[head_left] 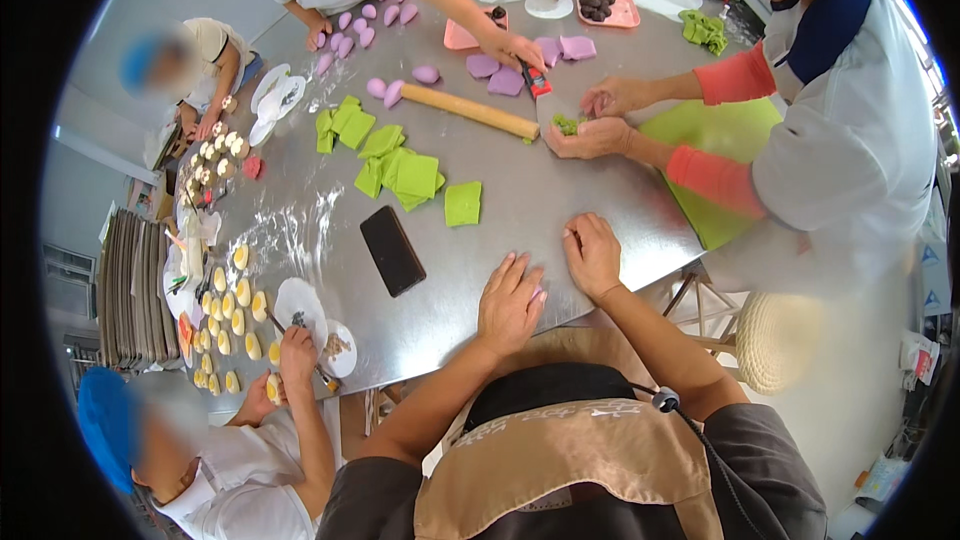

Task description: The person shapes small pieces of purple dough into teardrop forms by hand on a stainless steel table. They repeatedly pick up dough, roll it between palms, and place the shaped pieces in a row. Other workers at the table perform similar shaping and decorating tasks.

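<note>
My left hand (510, 305) lies with its fingers stretched out at the near edge of the metal table (480, 340). A small bit of purple dough (538, 293) peeks out beside the palm; the rest of it is hidden under the hand. To its right, my right hand (593, 255) rests on the tabletop with the fingers curled in; whatever may be inside cannot be seen. Left of my hands lies a black phone (392, 251). Beyond it are a single green dough square (463, 204) and a pile of green dough squares (400, 165).
A rolling pin (470, 112) lies mid-table near purple dough squares (505, 80). At right, a co-worker's hands (595, 130) shape green dough beside a green sheet (710, 170). Yellow-and-white egg-shaped pieces (237, 320) stand near another worker at left. A woven stool (775, 340) stands at right.
</note>
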Demonstrator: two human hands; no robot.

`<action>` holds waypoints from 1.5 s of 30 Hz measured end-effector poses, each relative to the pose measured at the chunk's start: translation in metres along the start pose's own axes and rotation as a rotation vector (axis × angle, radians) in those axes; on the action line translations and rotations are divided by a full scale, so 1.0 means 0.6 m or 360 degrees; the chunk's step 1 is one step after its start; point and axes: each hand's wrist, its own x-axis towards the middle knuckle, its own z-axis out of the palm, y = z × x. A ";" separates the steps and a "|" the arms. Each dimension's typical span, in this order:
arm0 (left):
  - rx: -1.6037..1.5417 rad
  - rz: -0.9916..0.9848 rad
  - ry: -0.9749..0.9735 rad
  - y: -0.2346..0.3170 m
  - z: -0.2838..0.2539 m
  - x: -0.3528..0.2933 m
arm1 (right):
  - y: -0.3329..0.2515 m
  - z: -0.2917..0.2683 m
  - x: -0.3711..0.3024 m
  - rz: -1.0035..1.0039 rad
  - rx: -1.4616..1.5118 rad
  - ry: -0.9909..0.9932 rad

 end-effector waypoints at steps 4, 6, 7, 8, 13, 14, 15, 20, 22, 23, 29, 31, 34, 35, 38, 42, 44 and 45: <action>0.0046 -0.0096 0.0077 -0.009 0.006 0.024 | 0.012 0.001 0.018 0.0008 0.0047 0.0005; 0.0088 -0.0115 0.0117 -0.014 0.008 0.043 | 0.023 0.004 0.040 0.0016 0.0111 0.0041; 0.0107 -0.0117 0.0124 -0.016 0.010 0.052 | 0.041 0.011 0.056 0.0042 0.0159 0.0078; 0.0130 -0.0138 0.0081 -0.015 0.007 0.059 | 0.053 0.017 0.073 0.0061 0.0209 0.0110; -0.0002 -0.0213 -0.0019 -0.030 -0.013 0.079 | 0.034 0.044 0.133 -0.0622 0.0054 -0.0053; -0.0077 -0.0229 0.0046 -0.039 -0.014 0.086 | 0.019 0.052 0.144 -0.0813 0.0043 -0.0080; -0.0152 -0.0244 0.0110 -0.052 -0.016 0.102 | 0.014 0.065 0.154 -0.0832 0.0007 -0.0083; 0.0061 -0.0110 0.0234 -0.113 -0.050 0.273 | 0.028 0.109 0.199 -0.0606 -0.0040 -0.0114; 0.0254 0.0014 0.0188 -0.142 -0.043 0.335 | 0.035 0.115 0.201 -0.0529 -0.0045 -0.0072; 0.0352 0.0078 0.0165 -0.156 -0.038 0.359 | 0.038 0.116 0.199 -0.0491 -0.0047 -0.0049; 0.0712 -0.0083 -0.0363 -0.190 -0.039 0.430 | 0.035 0.093 0.188 -0.0479 -0.0018 -0.0093; 0.0589 -0.0157 -0.0357 -0.207 -0.047 0.434 | 0.034 0.093 0.193 -0.0498 -0.0052 -0.0032; 0.0498 -0.0119 -0.0315 -0.219 -0.065 0.431 | 0.040 0.107 0.216 -0.0519 -0.0123 0.0026; 0.0501 -0.0032 -0.0295 -0.222 -0.065 0.423 | 0.044 0.114 0.223 -0.0526 -0.0150 0.0038; 0.0619 0.0142 -0.0150 -0.234 -0.044 0.410 | 0.052 0.135 0.235 -0.0271 -0.0079 0.0035; 0.0651 0.0042 -0.0320 -0.224 -0.054 0.401 | 0.047 0.125 0.239 -0.0188 0.0031 -0.0160; 0.0611 0.0090 -0.0403 -0.224 -0.066 0.383 | 0.051 0.116 0.243 -0.0288 0.0025 -0.0228; 0.0591 0.0113 -0.0444 -0.225 -0.069 0.375 | 0.051 0.112 0.244 -0.0332 -0.0017 -0.0234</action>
